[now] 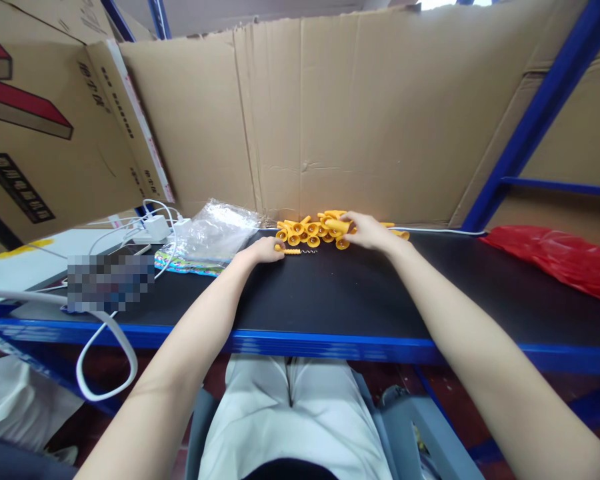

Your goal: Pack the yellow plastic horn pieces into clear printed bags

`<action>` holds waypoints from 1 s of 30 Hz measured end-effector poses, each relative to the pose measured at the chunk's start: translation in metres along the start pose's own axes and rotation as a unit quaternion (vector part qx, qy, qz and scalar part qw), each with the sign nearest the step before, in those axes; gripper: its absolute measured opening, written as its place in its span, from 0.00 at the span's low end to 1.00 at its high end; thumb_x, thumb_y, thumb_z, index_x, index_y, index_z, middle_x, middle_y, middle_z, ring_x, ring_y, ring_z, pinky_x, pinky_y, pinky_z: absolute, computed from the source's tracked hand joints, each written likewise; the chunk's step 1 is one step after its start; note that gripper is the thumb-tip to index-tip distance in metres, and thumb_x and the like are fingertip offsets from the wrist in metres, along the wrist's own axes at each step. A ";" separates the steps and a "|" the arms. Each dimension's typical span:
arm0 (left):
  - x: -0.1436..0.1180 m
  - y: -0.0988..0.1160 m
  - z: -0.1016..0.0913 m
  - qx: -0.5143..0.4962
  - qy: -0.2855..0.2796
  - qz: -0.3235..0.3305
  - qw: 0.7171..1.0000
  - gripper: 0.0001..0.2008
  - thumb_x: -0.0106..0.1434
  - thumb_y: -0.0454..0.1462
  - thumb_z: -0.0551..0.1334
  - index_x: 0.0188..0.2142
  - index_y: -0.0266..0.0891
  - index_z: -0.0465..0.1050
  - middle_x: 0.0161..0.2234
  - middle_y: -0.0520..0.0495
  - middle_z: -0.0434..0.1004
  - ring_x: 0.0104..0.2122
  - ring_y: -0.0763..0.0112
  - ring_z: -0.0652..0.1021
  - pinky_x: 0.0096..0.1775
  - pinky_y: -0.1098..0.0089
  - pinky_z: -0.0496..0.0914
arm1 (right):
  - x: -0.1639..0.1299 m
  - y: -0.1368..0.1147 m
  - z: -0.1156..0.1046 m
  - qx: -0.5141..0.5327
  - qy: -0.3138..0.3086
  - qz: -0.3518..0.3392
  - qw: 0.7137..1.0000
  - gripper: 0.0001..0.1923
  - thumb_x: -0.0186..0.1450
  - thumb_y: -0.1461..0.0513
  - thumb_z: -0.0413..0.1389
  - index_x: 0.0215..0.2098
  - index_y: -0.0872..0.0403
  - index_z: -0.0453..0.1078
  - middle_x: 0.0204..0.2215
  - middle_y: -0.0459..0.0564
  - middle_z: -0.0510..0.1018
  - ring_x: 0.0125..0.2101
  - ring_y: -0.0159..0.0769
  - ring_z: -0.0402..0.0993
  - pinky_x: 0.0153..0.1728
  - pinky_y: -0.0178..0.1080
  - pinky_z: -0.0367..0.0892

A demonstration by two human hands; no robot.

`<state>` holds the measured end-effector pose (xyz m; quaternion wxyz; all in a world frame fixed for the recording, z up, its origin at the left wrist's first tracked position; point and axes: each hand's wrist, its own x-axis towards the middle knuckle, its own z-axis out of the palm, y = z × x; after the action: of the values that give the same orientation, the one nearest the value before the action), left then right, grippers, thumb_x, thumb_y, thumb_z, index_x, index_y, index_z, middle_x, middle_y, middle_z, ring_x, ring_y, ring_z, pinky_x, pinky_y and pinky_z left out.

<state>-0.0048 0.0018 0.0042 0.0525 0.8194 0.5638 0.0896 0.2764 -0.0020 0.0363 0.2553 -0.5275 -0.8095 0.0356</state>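
My left hand (269, 250) is closed around the end of a thin yellow ribbed rod (293, 251). A wavy, spiral-like metal wire (309, 251) extends from the rod's right end, low over the black tabletop. At the back of the table lies a pile of yellow funnel-shaped pieces (313, 229), many with their round mouths facing me. At the pile's right side, my right hand (367, 231) grips one yellow funnel-shaped piece (339, 226) between thumb and fingers. Part of the pile is hidden behind this hand.
Left of the pile, a clear plastic bag (215, 230) lies on a colourful patterned packet (193, 264). White chargers (155, 229) and cables stand farther left, beside a blurred-out item (111, 283). Red plastic (555, 257) lies at right. Cardboard (355, 120) walls the back; a blue rail (330, 345) edges the front.
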 end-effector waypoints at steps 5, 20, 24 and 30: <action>-0.001 -0.001 0.001 -0.021 0.001 0.006 1.000 0.16 0.51 0.40 0.56 0.40 0.42 0.72 0.31 0.50 0.78 0.31 0.68 0.76 0.34 0.73 0.67 | -0.006 -0.016 0.011 -0.036 -0.142 -0.017 0.989 0.17 0.51 0.67 0.58 0.40 0.50 0.68 0.32 0.48 0.74 0.31 0.38 0.71 0.31 0.38 0.66; -0.003 0.002 -0.001 -0.083 0.028 0.053 0.995 0.14 0.51 0.38 0.56 0.38 0.39 0.71 0.25 0.52 0.74 0.26 0.70 0.73 0.30 0.73 0.63 | -0.007 -0.024 0.016 -0.064 -0.161 -0.039 0.984 0.20 0.56 0.67 0.57 0.47 0.55 0.67 0.37 0.52 0.74 0.34 0.37 0.71 0.35 0.37 0.65; -0.002 0.005 0.001 -0.081 0.084 0.093 0.989 0.16 0.53 0.36 0.55 0.42 0.39 0.69 0.25 0.52 0.72 0.25 0.72 0.70 0.31 0.73 0.63 | -0.006 -0.030 0.017 0.007 -0.145 -0.069 0.987 0.21 0.57 0.64 0.59 0.49 0.55 0.67 0.36 0.51 0.75 0.34 0.37 0.72 0.37 0.38 0.66; -0.003 0.008 0.004 -0.074 0.147 0.123 0.979 0.12 0.55 0.38 0.56 0.38 0.40 0.69 0.27 0.52 0.71 0.25 0.73 0.68 0.30 0.74 0.61 | -0.004 -0.021 0.014 0.159 -0.184 -0.038 0.969 0.23 0.60 0.61 0.57 0.53 0.60 0.64 0.32 0.53 0.76 0.34 0.36 0.73 0.39 0.41 0.68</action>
<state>0.0022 -0.0037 0.0020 0.0177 0.8544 0.4518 0.2560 0.2536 -0.0123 0.0295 0.1837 -0.4331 -0.8461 0.2504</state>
